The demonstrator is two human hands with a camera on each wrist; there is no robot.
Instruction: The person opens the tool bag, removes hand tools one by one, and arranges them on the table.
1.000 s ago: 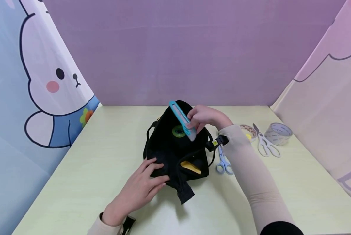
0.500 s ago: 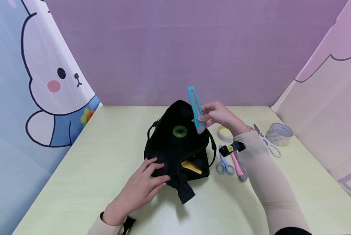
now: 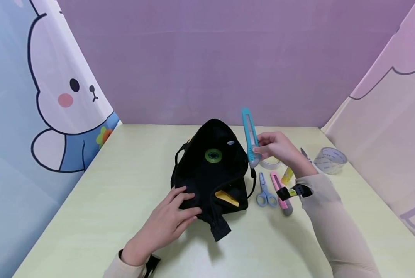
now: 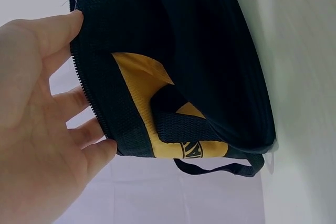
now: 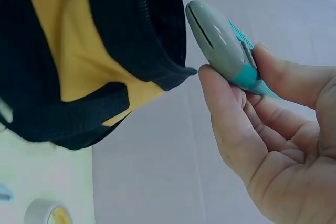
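A black zippered bag (image 3: pixel 200 181) with yellow panels stands with its mouth open in the middle of the table. My left hand (image 3: pixel 165 220) grips its near rim, the thumb on one side of the zipper edge (image 4: pixel 97 98) and the fingers on the other. Inside lie a green ring-shaped thing (image 3: pixel 213 155) and a small pale piece (image 3: pixel 230 143). My right hand (image 3: pixel 276 148) pinches a teal utility knife (image 3: pixel 249 133) with a grey end, held up beside the bag's right rim. In the right wrist view the knife's slotted grey tip (image 5: pixel 218 38) shows close to the bag's edge.
Right of the bag lie blue scissors (image 3: pixel 265 193), a pink utility knife (image 3: pixel 279 193) and a yellow tube-like thing (image 3: pixel 287 175). A white tape roll (image 3: pixel 270 165) sits partly behind the right hand. Farther right stands a wide clear tape roll (image 3: pixel 330 160).
My right hand has moved right with the teal utility knife, from over the bag's mouth to beside its rim, and the knife has tilted more upright. The left hand stays on the rim.
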